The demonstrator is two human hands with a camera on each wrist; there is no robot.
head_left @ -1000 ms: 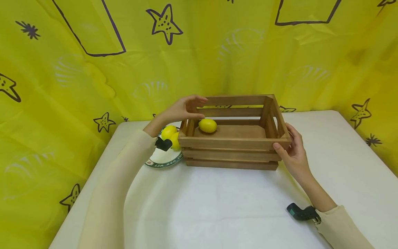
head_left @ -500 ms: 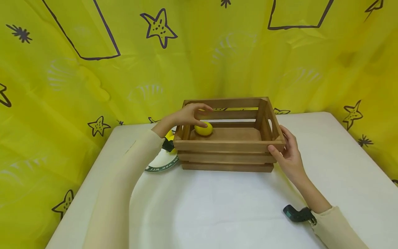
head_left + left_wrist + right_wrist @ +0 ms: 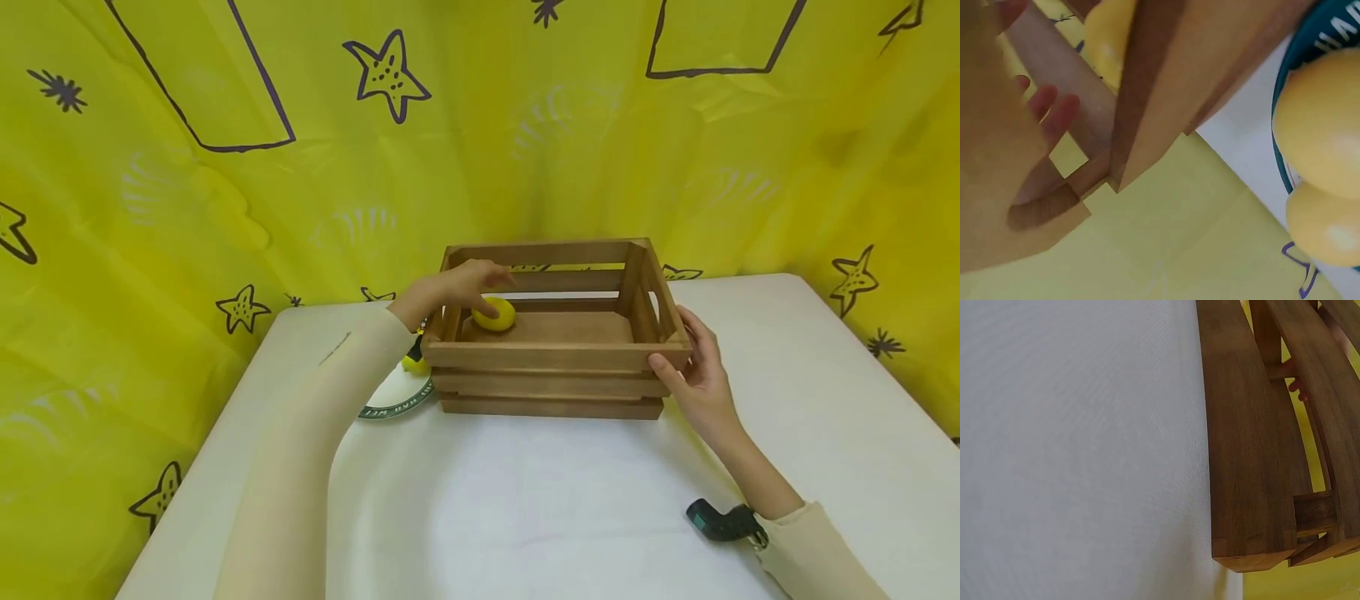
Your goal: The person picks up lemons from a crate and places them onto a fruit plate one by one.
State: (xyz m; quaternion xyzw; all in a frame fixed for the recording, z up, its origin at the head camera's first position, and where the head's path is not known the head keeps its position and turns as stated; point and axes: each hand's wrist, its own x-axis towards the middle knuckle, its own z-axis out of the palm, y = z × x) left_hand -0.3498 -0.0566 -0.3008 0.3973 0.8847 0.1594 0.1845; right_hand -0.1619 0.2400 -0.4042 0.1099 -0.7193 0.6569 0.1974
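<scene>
My left hand (image 3: 468, 283) reaches over the left end of a slatted wooden crate (image 3: 555, 358). Its thumb overlaps a yellow lemon (image 3: 502, 317) lying on the crate floor, while the fingers extend above and beyond the fruit. In the left wrist view the lemon (image 3: 1105, 44) is partly hidden by the wood. My right hand (image 3: 701, 375) grips the crate's right end, thumb on the front corner and fingers along the outer side. Past the crate slats (image 3: 1247, 456) in the right wrist view, a few left fingertips (image 3: 1297, 384) show.
Left of the crate, partly behind the left arm, stands a white plate (image 3: 397, 408) with a green lettered rim. More lemons (image 3: 1325, 119) lie on it. A white cloth (image 3: 525, 500) covers the table, and a yellow patterned curtain (image 3: 465, 167) hangs behind.
My left hand has moved right and down into the crate, from above the lemon to thumb-over-lemon. The right hand keeps its hold on the crate. The head view has shifted slightly.
</scene>
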